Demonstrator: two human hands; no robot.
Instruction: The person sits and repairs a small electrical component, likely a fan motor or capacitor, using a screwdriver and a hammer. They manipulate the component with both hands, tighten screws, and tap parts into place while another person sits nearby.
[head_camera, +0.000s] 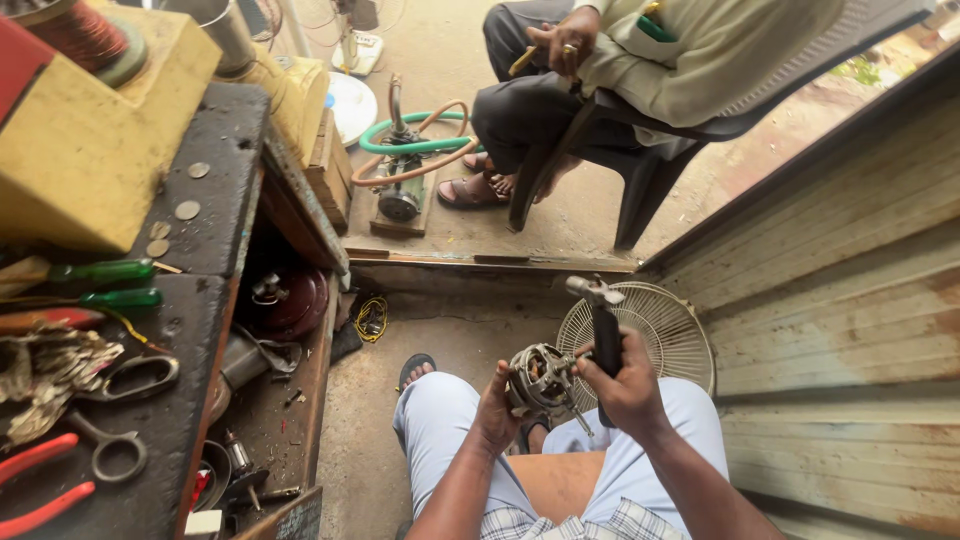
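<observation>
over the lap, left hand (497, 408) cupping motor (541, 378), right hand (626, 385) upright around hammer (603, 325)

The motor core (540, 378) is dull grey metal with coppery windings showing inside; the hammer (603, 335) has a matt steel head and a black, rubbery-looking handle. The fan guard (668, 330) is thin pale wire. The tabletop (205, 250) is dark, rough and grimy, carrying glossy green plastic screwdriver handles (110, 283), worn metal scissors (125, 410) and red-sleeved pliers (40, 485). The wall (850, 300) is weathered, rust-stained boarding, the floor (440, 330) rough concrete
</observation>
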